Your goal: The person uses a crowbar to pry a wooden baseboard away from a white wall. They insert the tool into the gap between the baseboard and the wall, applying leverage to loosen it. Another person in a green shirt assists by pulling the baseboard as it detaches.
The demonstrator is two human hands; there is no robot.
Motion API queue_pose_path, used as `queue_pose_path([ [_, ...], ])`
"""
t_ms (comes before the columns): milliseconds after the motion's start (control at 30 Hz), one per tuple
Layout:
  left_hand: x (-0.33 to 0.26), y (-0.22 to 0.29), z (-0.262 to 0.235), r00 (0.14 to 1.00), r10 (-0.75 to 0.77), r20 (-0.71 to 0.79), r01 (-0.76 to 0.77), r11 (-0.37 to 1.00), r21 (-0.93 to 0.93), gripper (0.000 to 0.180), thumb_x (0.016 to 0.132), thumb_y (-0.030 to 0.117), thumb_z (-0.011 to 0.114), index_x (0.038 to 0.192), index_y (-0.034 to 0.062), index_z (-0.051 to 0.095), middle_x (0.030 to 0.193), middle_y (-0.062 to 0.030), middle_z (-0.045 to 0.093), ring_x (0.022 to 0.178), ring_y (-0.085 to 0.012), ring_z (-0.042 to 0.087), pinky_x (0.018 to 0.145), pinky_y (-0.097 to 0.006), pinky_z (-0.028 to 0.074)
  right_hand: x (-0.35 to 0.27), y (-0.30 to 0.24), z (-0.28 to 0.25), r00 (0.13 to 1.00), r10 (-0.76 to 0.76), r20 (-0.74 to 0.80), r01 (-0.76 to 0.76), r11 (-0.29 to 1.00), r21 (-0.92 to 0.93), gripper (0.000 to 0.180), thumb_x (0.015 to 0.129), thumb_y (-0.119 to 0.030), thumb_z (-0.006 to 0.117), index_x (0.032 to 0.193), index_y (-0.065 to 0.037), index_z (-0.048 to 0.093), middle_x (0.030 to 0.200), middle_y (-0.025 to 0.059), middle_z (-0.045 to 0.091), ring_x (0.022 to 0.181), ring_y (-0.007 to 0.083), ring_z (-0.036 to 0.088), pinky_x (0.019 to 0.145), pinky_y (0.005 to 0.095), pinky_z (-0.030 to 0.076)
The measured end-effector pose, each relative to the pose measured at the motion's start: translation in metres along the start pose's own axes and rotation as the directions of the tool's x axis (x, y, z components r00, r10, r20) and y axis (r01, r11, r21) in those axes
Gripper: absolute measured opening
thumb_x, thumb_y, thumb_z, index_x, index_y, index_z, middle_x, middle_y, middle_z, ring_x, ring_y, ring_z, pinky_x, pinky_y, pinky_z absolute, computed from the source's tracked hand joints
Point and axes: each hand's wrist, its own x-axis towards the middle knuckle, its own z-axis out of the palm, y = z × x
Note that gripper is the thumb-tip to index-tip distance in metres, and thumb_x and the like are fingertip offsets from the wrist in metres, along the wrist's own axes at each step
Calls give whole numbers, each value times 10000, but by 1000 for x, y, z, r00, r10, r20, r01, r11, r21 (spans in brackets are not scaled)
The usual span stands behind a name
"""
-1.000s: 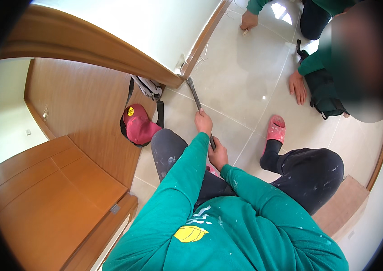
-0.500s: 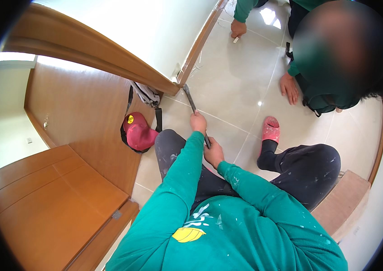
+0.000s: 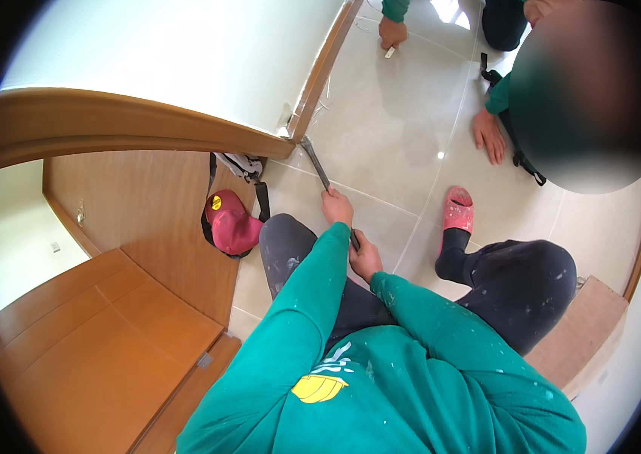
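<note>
Gripping long metal bar: left hand mid-shaft, right hand near end; tip toward door frame.

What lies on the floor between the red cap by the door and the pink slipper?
In the head view, between the red cap and the pink slipper are the person's dark-trousered knee and both hands, gripping a long metal bar.
</note>
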Motion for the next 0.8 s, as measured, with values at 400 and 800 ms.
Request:
queue_pose_path([
  [400,22,8,1,980,-111,163,132,983,-124,498,1082,373,424,1065,-74,643,1055,-354,675,952,-536,647,827,-581,509,-2,-48,-16,998,54,14,-54,998,-8,373,908,-148,652,1273,-74,620,1060,296,704,1011,493,667,855,521,534],
  [800,49,45,5,902,-221,371,306,934,-186,493,1105,444,340,1046,12,572,782,-161,631,566,-315,597,489,-454,471,29,-80,-36,990,140,32,-134,981,-142,371,906,-123,637,1272,-95,577,1004,302,702,958,526,654,833,601,513],
])
